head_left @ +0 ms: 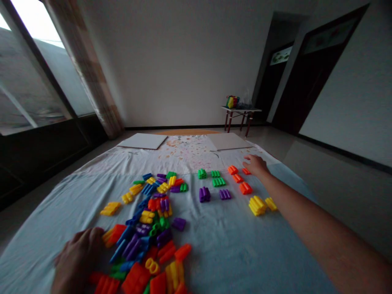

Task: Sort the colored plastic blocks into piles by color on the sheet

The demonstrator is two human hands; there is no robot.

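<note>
1. Left hand (78, 261) – at the near left, fingers (97, 233) curled together at the heap's edge, just beside an orange block (114, 234); no telling whether clamped on it.
2. Right hand (255, 165) – stretched out to the right, fingers (246, 159) slightly apart and empty, just beyond a small orange piece (246, 171).
3. Mixed heap of plastic interlocking blocks (143, 232) – left of centre, on a white cloth (220, 245).
4. Separate clusters right of the heap: green blocks (214, 177), purple blocks (204, 194), orange blocks (239, 179), yellow blocks (257, 205).
5. At the far end, two white boards (142, 141) on the cloth; beyond, a small desk (240, 109) with a colourful bundle (232, 102).
</note>
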